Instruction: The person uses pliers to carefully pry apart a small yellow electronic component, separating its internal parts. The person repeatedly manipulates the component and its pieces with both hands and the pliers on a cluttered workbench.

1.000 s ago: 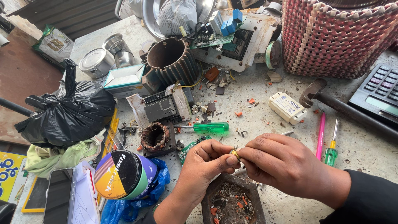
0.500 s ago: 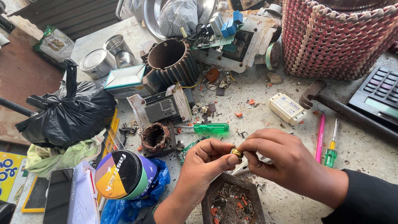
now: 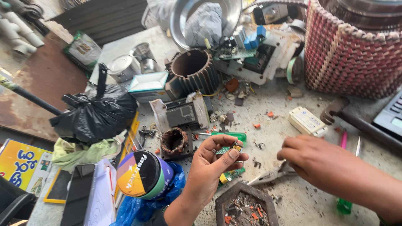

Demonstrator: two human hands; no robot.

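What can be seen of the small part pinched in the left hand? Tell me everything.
The small part is tiny, yellowish to brass-coloured with a darker bit, and looks like metal; finer detail is too small to tell. The left hand holds it raised above the cluttered table, pinched between the thumb and fingertips. Nothing else touches it. The right hand is apart from it, down by the pliers.

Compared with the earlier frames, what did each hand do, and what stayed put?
The right hand let go of the small brass-coloured part and moved right and down to the pliers on the bench. The left hand alone now pinches the part, raised slightly. The green-handled screwdriver, black bag and finned metal housing lie as before.
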